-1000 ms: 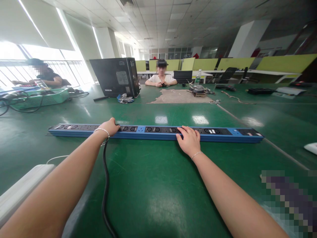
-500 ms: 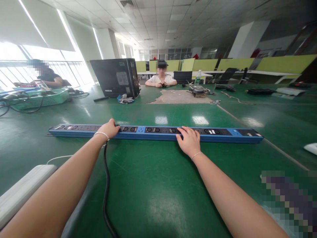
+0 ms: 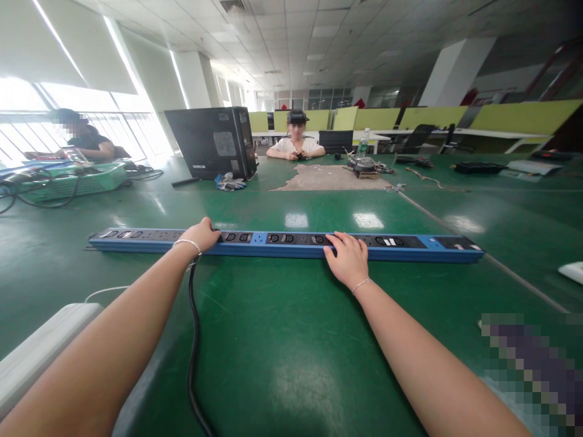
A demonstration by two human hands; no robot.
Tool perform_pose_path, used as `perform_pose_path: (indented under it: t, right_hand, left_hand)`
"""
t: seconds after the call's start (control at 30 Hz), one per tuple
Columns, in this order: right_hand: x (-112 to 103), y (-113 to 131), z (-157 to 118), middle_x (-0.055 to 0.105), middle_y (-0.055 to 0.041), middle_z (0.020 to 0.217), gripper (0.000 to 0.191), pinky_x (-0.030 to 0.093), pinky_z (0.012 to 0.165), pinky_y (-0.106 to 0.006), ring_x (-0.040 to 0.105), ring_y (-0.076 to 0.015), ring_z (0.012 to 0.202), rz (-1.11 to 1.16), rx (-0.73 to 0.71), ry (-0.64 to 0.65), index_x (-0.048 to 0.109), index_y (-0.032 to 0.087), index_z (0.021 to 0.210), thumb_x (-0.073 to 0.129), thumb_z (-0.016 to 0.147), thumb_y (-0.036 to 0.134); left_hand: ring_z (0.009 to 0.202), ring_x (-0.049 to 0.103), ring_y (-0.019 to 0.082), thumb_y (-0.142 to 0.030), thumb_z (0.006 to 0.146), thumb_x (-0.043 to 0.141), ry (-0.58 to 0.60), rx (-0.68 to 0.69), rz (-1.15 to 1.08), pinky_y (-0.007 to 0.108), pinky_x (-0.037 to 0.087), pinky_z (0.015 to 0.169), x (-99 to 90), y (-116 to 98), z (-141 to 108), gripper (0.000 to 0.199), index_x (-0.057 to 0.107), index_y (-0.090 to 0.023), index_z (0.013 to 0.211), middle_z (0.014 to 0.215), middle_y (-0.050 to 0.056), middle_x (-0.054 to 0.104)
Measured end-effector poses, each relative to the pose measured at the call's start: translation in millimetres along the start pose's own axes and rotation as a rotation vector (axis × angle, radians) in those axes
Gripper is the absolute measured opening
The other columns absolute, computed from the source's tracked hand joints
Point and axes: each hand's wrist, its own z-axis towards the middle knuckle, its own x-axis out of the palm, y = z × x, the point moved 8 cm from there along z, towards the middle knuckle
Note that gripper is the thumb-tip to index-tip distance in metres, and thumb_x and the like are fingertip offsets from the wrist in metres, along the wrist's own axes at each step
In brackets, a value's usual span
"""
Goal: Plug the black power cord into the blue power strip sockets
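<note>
1. At the far left, a green basket (image 3: pixel 98 182) holds loose cables, presumably to gather them off the green table (image 3: pixel 282 328).
2. The power strip (image 3: pixel 291 250) lies lengthwise across the table, sockets upward, in front of the person; this seems chosen so that both hands can reach its face.
3. A black cord (image 3: pixel 195 340) runs from the table's near edge up to the left wrist, with slack, probably so it does not pull.
4. The left hand (image 3: pixel 201 235) is over the strip, left of its middle, fingers curled closed, apparently on the cord's plug end; the hand hides most of that grip, and I cannot tell how far the plug is seated.
5. The right hand (image 3: pixel 348 258) rests right of the middle, fingers spread on top and thumb by the near edge, not clenched, likely bracing the strip.
6. A white object (image 3: pixel 572 271) sits at the right edge, well apart from both hands.
</note>
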Motion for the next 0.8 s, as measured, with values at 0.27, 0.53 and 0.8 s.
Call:
perform_pose_path:
  t: [0.27,0.53,0.8]
  right_hand:
    - [0,1,0,0.057,-0.006,0.126,0.035,0.021,0.104,-0.046,0.044,-0.0229,0.12,-0.006,-0.009,-0.013,0.063,0.024,0.114,0.043,0.087,0.035]
    - [1,-1,0,0.057,-0.0059,0.126,0.035,0.021,0.104,-0.045,0.045,-0.0226,0.12,-0.013,-0.012,-0.018,0.063,0.024,0.114,0.045,0.086,0.035]
    - [-1,0,0,0.057,-0.0059,0.125,0.035,0.02,0.104,-0.044,0.044,-0.0223,0.12,-0.005,-0.01,-0.018,0.063,0.023,0.114,0.046,0.086,0.034]
  left_hand:
    - [0.093,0.064,0.033,-0.048,0.082,0.033,-0.042,-0.039,-0.043,0.039,0.048,0.073,4.2,4,-8,0.043,0.048,-0.017,0.107,0.101,0.021,0.066]
    - [0.096,0.064,0.029,-0.049,0.079,0.041,-0.053,-0.016,-0.065,0.035,0.047,0.077,3.3,9,1,0.04,0.051,-0.018,0.103,0.103,0.016,0.067]
    - [0.1,0.061,0.033,-0.046,0.082,0.037,-0.05,-0.057,-0.107,0.039,0.046,0.08,4.1,8,-10,0.04,0.051,-0.016,0.103,0.107,0.021,0.065]
